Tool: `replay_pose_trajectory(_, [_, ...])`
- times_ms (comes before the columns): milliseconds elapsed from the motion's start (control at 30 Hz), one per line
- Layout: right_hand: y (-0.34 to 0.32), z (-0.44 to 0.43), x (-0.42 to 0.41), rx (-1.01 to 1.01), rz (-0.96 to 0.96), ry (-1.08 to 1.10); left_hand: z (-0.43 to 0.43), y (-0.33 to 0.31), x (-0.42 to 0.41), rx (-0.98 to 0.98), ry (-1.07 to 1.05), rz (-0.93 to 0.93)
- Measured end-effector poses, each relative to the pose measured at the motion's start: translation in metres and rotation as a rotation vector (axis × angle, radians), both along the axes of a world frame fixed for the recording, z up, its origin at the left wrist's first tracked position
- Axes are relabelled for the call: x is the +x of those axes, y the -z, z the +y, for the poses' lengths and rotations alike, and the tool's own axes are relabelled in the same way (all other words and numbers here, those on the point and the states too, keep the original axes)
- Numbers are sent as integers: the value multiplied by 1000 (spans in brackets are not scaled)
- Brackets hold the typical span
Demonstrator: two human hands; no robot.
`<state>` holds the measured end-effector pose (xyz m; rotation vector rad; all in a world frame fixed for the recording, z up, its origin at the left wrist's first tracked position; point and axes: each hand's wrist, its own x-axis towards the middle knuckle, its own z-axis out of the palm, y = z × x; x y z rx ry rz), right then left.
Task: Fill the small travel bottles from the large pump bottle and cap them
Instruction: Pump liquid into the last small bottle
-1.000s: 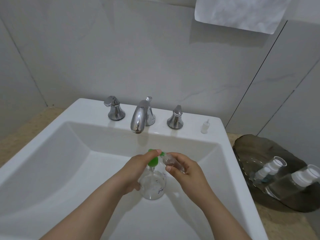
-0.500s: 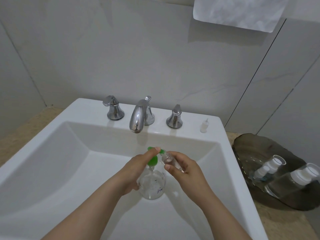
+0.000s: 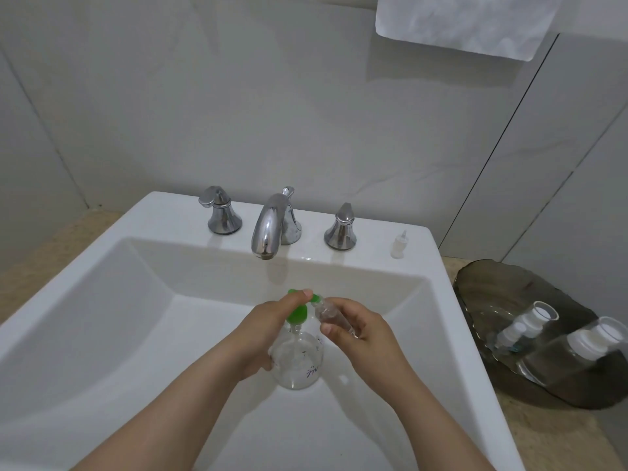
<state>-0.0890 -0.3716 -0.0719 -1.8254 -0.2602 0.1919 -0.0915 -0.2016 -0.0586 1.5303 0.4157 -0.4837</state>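
Observation:
A clear round pump bottle (image 3: 299, 363) with a green pump head (image 3: 297, 312) stands in the white sink (image 3: 112, 300). My left hand (image 3: 268, 331) grips its neck and one finger presses on the pump top. My right hand (image 3: 356, 329) holds a small clear travel bottle (image 3: 331, 314) tilted, its mouth against the green nozzle. A small clear cap (image 3: 398, 245) stands on the sink ledge at the right. Other travel bottles with white caps (image 3: 530, 321) (image 3: 591, 341) lie in a dark glass dish (image 3: 492, 287).
Chrome faucet (image 3: 272, 226) and two handles (image 3: 221, 212) (image 3: 342, 227) stand at the back of the sink. A white towel (image 3: 465, 22) hangs above on the tiled wall. Beige counter (image 3: 557, 433) surrounds the sink.
Both hands and the bottles stay in nearly the same place. The small bottle has shifted slightly closer to the green nozzle.

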Motion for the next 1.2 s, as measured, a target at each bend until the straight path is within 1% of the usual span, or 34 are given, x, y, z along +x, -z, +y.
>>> replay_pose_trajectory(200, [-1,0,0,-16,12,-4,1,4,2,24,-5,2])
replay_pose_trajectory(567, [0,1,1,17,7,-4,2,1,0,-30,49,19])
replay_pose_trajectory(733, [2,1,2,10,-1,-5,3,1,1,-17,56,19])
replay_pose_trajectory(1000, [4,0,2,-22,13,-13,1,9,5,-8,-5,-5])
replay_pose_trajectory(1200, [3,0,1,-38,12,-8,2,13,5,23,-4,-20])
